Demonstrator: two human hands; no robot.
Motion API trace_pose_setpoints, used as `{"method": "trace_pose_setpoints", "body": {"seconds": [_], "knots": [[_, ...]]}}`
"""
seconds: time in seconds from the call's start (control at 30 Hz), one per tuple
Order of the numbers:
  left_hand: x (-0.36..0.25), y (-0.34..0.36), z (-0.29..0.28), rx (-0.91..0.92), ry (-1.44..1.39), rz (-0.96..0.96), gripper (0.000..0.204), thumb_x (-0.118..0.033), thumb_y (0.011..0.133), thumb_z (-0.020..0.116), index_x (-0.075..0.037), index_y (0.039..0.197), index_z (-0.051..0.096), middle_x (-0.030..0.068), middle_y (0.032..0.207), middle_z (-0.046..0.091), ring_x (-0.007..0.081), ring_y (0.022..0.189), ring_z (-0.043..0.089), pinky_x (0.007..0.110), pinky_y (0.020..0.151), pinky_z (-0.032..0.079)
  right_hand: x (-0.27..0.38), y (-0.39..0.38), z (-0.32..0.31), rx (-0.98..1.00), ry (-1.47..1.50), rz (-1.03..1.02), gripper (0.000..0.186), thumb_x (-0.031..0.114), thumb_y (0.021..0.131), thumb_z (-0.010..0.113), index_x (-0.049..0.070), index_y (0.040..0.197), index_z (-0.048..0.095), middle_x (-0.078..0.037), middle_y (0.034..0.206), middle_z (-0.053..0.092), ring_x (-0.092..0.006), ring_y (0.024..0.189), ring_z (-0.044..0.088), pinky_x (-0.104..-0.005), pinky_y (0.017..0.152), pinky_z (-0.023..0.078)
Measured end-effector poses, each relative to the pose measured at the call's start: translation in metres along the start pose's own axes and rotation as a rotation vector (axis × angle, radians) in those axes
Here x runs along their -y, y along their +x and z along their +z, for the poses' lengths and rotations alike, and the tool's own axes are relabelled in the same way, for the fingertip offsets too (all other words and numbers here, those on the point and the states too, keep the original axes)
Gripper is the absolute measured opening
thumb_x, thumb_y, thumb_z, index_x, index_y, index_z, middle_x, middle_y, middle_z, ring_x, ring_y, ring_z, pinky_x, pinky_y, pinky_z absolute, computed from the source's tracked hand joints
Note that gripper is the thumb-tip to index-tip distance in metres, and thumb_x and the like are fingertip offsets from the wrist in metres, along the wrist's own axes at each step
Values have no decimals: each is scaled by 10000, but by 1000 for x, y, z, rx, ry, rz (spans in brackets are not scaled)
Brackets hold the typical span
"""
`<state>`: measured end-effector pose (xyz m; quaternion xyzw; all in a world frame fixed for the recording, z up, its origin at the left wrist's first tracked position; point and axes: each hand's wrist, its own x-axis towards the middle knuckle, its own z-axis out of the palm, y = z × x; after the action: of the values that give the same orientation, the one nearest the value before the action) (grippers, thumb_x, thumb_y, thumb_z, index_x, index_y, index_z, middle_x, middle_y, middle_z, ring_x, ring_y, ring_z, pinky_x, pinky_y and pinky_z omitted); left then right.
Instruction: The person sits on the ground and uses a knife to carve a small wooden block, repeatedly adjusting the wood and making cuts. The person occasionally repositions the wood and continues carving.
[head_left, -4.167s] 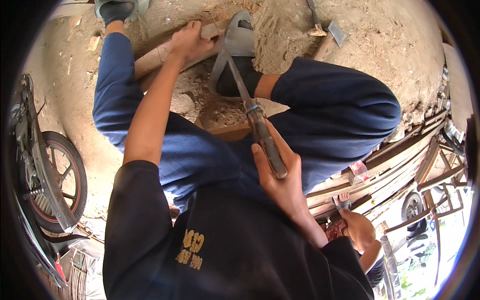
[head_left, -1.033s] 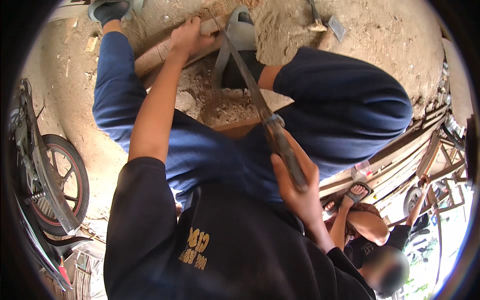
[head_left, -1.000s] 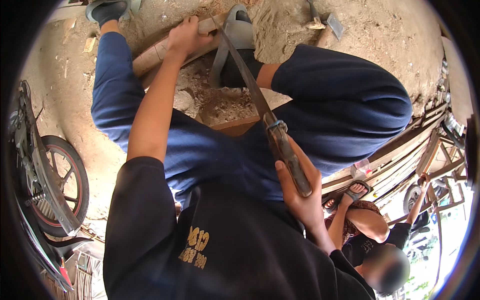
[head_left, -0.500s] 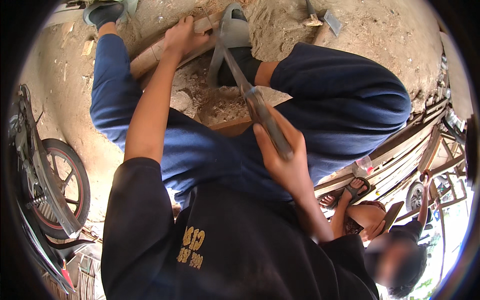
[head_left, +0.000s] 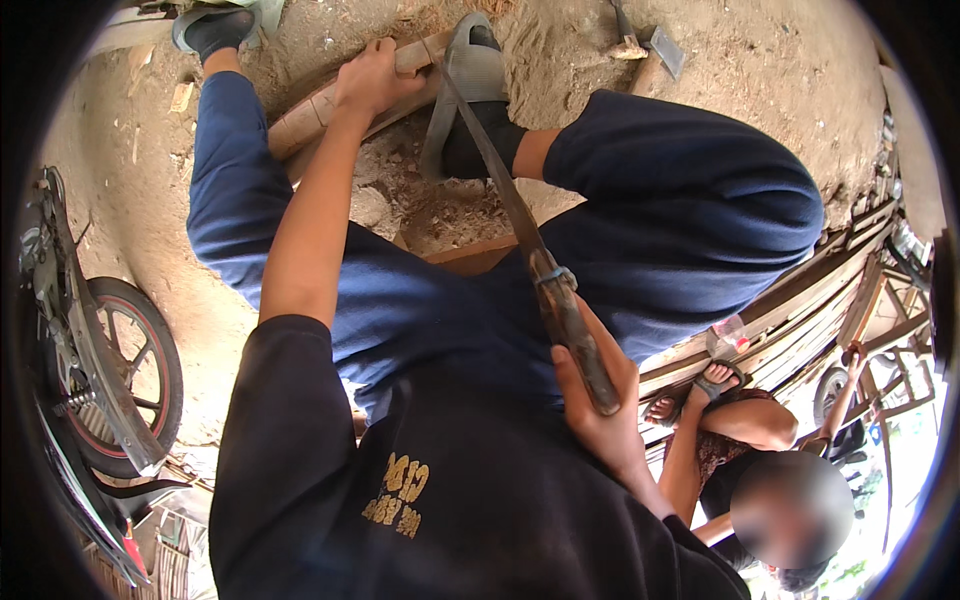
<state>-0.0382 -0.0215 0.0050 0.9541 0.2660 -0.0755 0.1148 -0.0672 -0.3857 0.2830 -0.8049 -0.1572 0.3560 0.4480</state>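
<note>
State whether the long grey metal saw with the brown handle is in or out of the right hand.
In: the right hand wraps the brown handle, thumb along one side, while the saw's blade slants forward.

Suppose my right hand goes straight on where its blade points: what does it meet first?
Probably the sandalled right foot, which the blade crosses in this view. Depth is unclear, so the right hand might pass above it towards the wooden piece.

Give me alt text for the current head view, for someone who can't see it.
A seated person holds a saw in the right hand, its blade angled toward a piece of wood under the left hand, beside a sandaled foot. A motorcycle stands at left; another person sits at lower right.
</note>
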Motion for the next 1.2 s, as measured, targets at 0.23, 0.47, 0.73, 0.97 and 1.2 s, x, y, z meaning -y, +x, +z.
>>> {"method": "trace_pose_setpoints", "body": {"seconds": [0.23, 0.47, 0.73, 0.97, 1.2], "knots": [[5, 16, -3, 43, -38, 18, 647, -522, 757, 720, -40, 1156, 556, 223, 1194, 651, 372, 1048, 676, 462, 882, 553, 34, 17, -17, 93, 32, 91, 482, 63, 953, 638, -73, 1392, 494, -162, 1049, 707, -110, 835, 640, -247, 744, 504], [-1, 2, 0, 5, -16, 11, 637, -510, 759, 723, -45, 1159, 548, 207, 1203, 650, 363, 1069, 668, 460, 885, 554, 8, 3, -10, -3, -7, 60, 477, 33, 944, 636, -79, 1388, 501, -145, 957, 715, -118, 776, 642, -252, 719, 515], [2, -1, 2, -29, -50, 28, 616, -500, 776, 722, -33, 1141, 553, 203, 1184, 654, 372, 1058, 667, 458, 892, 550, 6, 26, 0, 45, 3, 4, 470, 8, 934, 620, -107, 1373, 498, -239, 1177, 689, -225, 1088, 677, -297, 911, 509], [14, 0, 5, -63, -217, 2, 614, -576, 890, 537, -41, 1188, 575, 216, 1136, 682, 399, 1047, 663, 478, 943, 510, 3, 54, 9, 79, 66, 102, 470, 34, 939, 641, -88, 1374, 513, -191, 1061, 719, -140, 974, 680, -260, 826, 515], [2, 27, 6, -20, -186, -303, 582, -490, 988, 303, -73, 1125, 684, 237, 1107, 699, 414, 1043, 662, 503, 956, 497, 15, 54, 12, 10, 31, 103, 464, 53, 951, 638, -66, 1383, 517, -79, 791, 658, -37, 703, 564, -210, 634, 468]]}}
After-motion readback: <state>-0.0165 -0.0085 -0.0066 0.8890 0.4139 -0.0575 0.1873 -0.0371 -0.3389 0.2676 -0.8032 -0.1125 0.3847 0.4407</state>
